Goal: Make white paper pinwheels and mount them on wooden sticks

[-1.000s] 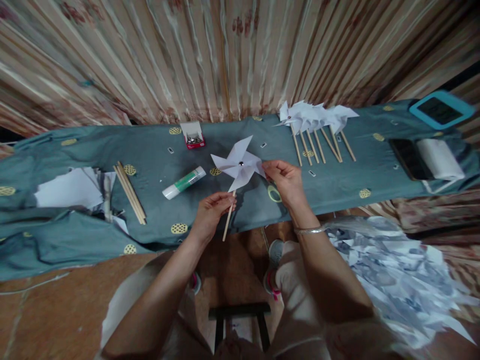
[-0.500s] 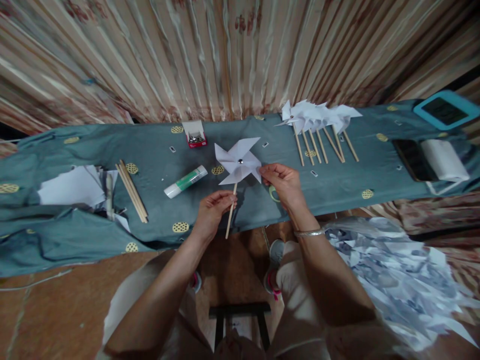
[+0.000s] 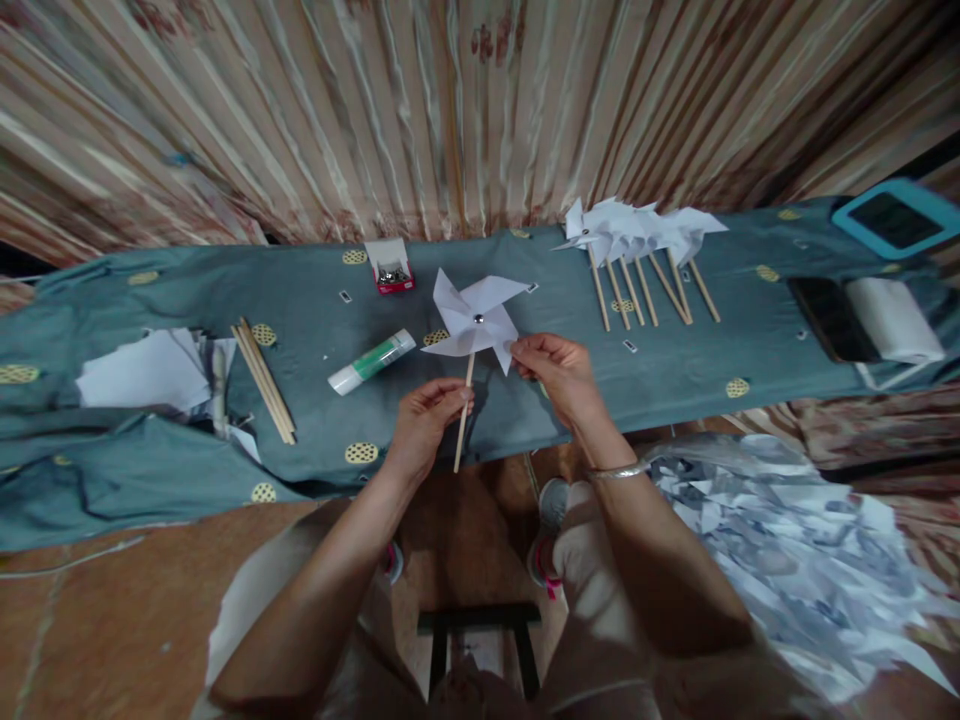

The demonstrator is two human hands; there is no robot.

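A white paper pinwheel (image 3: 489, 330) with a shiny pin at its centre is held up over the near half of the table. Its thin wooden stick (image 3: 460, 445) is pinched between the thumb and fingers of my left hand (image 3: 427, 420), below the blades. My right hand (image 3: 561, 375) has thumb and fingertips closed together at the edge of the right-hand blade; how much paper lies between them is partly hidden. To the left of the pinwheel lies a glue stick (image 3: 373, 362) with a green label. Behind that, an opened small red box (image 3: 394, 285) contains metal pins.
Several pinwheels (image 3: 637, 235) lie in a row at the back right. Wooden sticks (image 3: 264, 385) and white paper sheets (image 3: 142, 372) are on the left. At the right are a dark phone (image 3: 831, 320), a white pack (image 3: 896, 320) and a blue-framed tablet (image 3: 896, 220). Paper pinwheels fill a bag (image 3: 802, 560) below.
The pinwheel's blades have turned about the pin. My right hand has shifted slightly left, along with the blade edge. My left hand keeps its hold on the stick.
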